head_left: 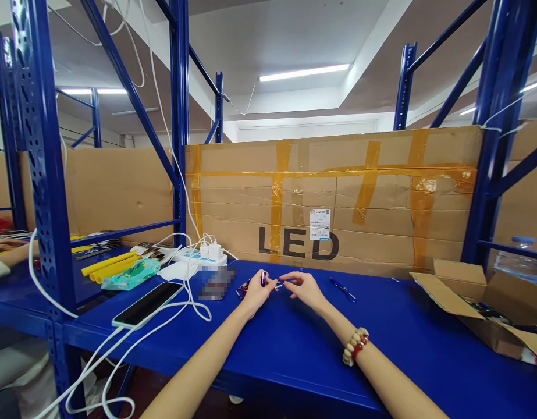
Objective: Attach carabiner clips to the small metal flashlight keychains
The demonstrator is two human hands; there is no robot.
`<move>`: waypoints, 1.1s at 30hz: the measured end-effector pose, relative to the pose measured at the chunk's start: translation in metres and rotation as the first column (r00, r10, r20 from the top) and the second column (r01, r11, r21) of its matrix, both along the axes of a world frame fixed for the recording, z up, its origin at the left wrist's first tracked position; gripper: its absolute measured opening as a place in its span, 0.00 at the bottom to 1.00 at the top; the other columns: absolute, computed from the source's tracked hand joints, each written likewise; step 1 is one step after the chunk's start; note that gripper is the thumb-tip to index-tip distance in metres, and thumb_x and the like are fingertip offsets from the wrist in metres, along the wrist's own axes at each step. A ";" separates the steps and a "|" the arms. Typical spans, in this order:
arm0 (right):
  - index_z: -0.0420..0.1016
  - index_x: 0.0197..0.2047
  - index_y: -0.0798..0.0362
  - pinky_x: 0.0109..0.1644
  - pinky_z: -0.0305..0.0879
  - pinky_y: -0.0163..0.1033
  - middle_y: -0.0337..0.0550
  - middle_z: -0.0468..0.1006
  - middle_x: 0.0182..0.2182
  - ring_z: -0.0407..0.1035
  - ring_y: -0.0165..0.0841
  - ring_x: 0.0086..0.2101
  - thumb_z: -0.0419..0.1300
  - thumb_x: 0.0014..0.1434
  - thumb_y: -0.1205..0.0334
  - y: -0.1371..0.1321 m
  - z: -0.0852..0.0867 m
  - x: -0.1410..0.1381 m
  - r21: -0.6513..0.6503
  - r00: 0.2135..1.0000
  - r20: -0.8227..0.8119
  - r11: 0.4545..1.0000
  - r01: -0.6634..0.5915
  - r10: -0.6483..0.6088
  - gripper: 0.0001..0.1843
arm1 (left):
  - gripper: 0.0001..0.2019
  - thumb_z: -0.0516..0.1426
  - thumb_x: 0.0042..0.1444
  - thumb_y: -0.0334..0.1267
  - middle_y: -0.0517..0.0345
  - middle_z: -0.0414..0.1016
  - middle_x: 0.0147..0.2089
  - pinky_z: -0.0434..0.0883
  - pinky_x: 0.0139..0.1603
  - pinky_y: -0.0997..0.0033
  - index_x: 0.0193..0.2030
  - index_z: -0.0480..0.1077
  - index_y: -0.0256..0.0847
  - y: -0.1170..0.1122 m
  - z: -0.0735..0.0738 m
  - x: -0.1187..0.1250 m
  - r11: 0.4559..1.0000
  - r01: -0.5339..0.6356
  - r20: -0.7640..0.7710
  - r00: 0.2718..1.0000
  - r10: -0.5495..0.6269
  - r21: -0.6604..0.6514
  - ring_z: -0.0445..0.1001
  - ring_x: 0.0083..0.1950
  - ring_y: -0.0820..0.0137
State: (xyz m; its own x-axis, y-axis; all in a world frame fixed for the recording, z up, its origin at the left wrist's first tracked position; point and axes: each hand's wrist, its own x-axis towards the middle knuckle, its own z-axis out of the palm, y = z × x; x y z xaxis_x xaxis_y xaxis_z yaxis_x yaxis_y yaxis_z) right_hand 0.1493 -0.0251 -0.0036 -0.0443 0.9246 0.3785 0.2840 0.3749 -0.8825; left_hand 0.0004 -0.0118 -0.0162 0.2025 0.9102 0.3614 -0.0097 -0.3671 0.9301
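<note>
Over the blue shelf top, my left hand (258, 295) is closed around a small shiny dark-blue piece (263, 279), partly hidden by its fingers. My right hand (305, 289) faces it, thumb and forefinger brought together at a small metallic end (279, 284) between the two hands. Whether that end belongs to the same piece I cannot tell. Some small dark red and blue shiny pieces (242, 289) lie just left of my left hand. To the right of my right hand rests a slim blue pen-like piece (343, 290).
A phone (146, 305) with white cables, a power strip (198, 256), a teal packet (131, 273) and yellow rolls (111, 267) lie left. An open carton (490, 326) with small items stands right. A large cardboard panel (359, 198) closes the back. Another person's hand (15, 253) shows far left.
</note>
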 end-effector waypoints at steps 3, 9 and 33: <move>0.73 0.40 0.58 0.19 0.65 0.27 0.45 0.74 0.32 0.66 0.26 0.25 0.59 0.46 0.63 0.000 0.000 -0.001 -0.105 0.997 0.004 0.992 0.073 -0.073 0.16 | 0.18 0.59 0.43 0.43 0.64 0.66 0.23 0.52 0.20 0.81 0.29 0.52 0.38 0.004 -0.001 0.000 0.999 -0.045 0.032 0.999 0.044 0.023 0.57 0.19 0.82; 0.76 0.29 0.59 0.15 0.59 0.24 0.46 0.74 0.28 0.63 0.22 0.19 0.61 0.46 0.51 -0.008 0.003 -0.007 -0.165 1.000 0.028 0.986 -0.001 0.006 0.17 | 0.21 0.59 0.42 0.49 0.63 0.68 0.23 0.52 0.19 0.81 0.28 0.51 0.38 0.004 -0.002 0.000 1.000 -0.012 0.064 0.998 0.011 0.016 0.55 0.18 0.82; 0.70 0.24 0.56 0.30 0.65 0.32 0.41 0.76 0.26 0.71 0.31 0.27 0.58 0.43 0.62 -0.008 0.001 -0.007 0.204 0.953 0.272 0.976 0.080 -0.135 0.05 | 0.17 0.57 0.50 0.42 0.56 0.72 0.30 0.53 0.12 0.84 0.29 0.50 0.38 -0.001 0.003 0.001 0.970 0.076 0.124 0.991 -0.048 -0.233 0.66 0.17 0.80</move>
State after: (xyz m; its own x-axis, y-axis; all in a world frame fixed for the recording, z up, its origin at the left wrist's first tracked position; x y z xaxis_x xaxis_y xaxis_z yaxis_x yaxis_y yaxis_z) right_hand 0.1428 -0.0332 -0.0023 -0.0791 0.8425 0.5329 0.5587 0.4802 -0.6762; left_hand 0.0010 -0.0129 -0.0132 0.2308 0.9595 0.1617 -0.1390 -0.1320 0.9814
